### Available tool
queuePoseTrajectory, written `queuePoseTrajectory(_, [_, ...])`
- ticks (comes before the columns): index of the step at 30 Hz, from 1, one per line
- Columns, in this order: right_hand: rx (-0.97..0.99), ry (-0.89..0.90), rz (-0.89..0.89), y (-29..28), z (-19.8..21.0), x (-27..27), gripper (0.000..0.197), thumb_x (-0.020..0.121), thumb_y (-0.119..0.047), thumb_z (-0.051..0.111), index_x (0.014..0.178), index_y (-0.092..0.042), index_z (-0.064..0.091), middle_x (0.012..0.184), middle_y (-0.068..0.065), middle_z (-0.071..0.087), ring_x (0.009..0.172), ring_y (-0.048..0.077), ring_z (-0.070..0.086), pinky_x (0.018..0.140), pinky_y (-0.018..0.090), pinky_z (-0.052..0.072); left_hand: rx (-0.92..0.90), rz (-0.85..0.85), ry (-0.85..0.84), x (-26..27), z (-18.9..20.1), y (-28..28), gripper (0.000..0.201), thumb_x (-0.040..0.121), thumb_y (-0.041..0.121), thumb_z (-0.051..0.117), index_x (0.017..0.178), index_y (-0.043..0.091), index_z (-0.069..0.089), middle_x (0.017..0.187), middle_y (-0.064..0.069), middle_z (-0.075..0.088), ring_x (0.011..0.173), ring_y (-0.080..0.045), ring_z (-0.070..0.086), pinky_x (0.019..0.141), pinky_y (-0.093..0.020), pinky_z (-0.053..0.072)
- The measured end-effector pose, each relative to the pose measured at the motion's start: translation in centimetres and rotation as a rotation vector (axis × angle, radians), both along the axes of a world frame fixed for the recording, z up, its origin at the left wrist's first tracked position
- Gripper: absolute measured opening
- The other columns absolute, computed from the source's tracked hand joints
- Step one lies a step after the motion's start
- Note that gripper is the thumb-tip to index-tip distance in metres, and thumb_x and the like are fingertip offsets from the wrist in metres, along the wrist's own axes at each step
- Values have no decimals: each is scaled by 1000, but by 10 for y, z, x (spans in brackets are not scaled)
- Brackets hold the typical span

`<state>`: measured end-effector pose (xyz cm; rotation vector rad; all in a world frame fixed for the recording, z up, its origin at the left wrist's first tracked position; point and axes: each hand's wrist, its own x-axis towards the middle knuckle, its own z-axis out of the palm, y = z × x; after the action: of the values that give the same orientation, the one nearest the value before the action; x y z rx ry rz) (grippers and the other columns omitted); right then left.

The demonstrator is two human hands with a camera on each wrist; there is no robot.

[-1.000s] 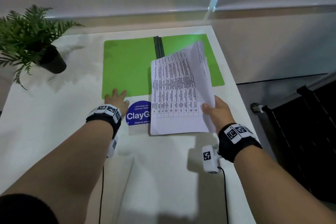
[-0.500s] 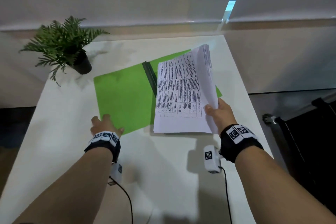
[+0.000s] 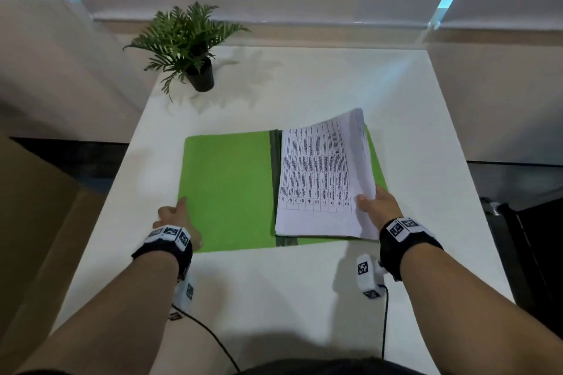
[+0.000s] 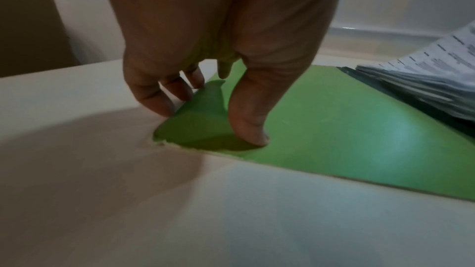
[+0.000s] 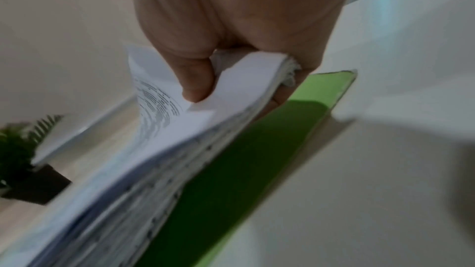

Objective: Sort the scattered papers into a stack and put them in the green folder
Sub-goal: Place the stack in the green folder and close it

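Observation:
The green folder [image 3: 228,189] lies open on the white table [image 3: 289,298], its dark spine [image 3: 275,161] in the middle. My left hand [image 3: 175,216] is at its near-left corner. In the left wrist view the thumb [image 4: 246,121] presses on the folder [image 4: 347,139] while the curled fingertips [image 4: 159,100] meet its left edge. My right hand [image 3: 377,207] grips the paper stack [image 3: 320,179] by its near-right edge, thumb on top and fingers underneath. The stack [image 5: 180,149] rests over the right flap [image 5: 257,159], its right side lifted and curled.
A potted plant [image 3: 195,49] stands at the table's far left corner. The table's right edge runs close to my right wrist, with dark furniture [image 3: 533,237] beyond it. Wrist camera cables trail over the near part of the table.
My left hand has pulled the folder nearer and turned it square, covering the blue sticker. The paper stack has come down over the right flap, still in my right hand.

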<state>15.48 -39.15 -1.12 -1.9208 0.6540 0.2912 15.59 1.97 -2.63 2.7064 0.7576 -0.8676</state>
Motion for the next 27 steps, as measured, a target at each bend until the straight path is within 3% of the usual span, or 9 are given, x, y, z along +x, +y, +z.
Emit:
queuePoseTrajectory(5, [-63,93,-9,11,-17,-26,49,90,-18,59,137,-7,48,137,13,54,125,30,52,109,42,38,-103,200,-85,-9,0,16,106,67,9,74,151,25,12,140,-14,22,115,-43,49,93,-41,46])
queuePoseTrajectory(8, [-79,102,-64,12,-17,-30,46,91,-14,57,136,-4,48,136,14,54,125,31,51,108,37,37,-222,286,-111,-5,7,25,101,72,20,78,152,22,15,149,-18,22,127,-43,43,102,-43,42])
queuePoseTrajectory(10, [-92,112,-77,12,-17,-33,45,91,-14,57,134,-4,50,135,15,55,124,31,52,105,36,38,-338,283,-134,-1,13,33,81,78,26,76,146,16,33,146,-17,42,123,-38,51,104,-44,43])
queuePoseTrajectory(12, [-80,118,-79,12,-15,-35,48,91,-16,57,136,-4,47,138,15,53,126,31,50,108,38,37,-466,217,-153,3,24,39,47,84,24,71,126,12,55,127,-15,62,106,-31,64,99,-45,49])
queuePoseTrajectory(15, [-46,119,-82,8,-10,-36,54,91,-20,59,140,-5,43,143,13,48,130,30,47,111,41,34,-586,110,-255,11,52,41,23,88,18,66,109,17,58,112,-15,68,95,-30,68,92,-50,52])
queuePoseTrajectory(19, [-15,39,-61,-2,9,-30,23,91,-12,56,114,-9,58,102,10,63,92,25,58,81,30,44,-682,64,-432,15,109,33,27,76,27,67,100,37,59,100,-5,73,87,-28,71,86,-53,55])
queuePoseTrajectory(21, [-16,20,-39,-4,17,-26,12,91,-12,56,103,-10,58,90,9,61,83,25,56,70,29,43,-791,45,-476,10,138,16,36,83,10,63,103,40,60,92,-2,75,81,-27,72,82,-51,56])
queuePoseTrajectory(23, [-13,22,-17,-1,21,-27,12,91,-13,56,102,-10,57,92,11,61,83,25,56,70,29,43,-886,-18,-481,2,164,-11,50,87,-2,54,114,40,58,92,-3,75,78,-25,71,77,-45,57])
queuePoseTrajectory(27, [37,46,-50,14,16,-42,29,93,-10,55,122,-6,55,110,9,57,98,20,52,87,30,41,-929,-138,-465,-12,185,-66,60,85,4,50,132,42,46,101,2,72,86,-21,70,73,-37,55])
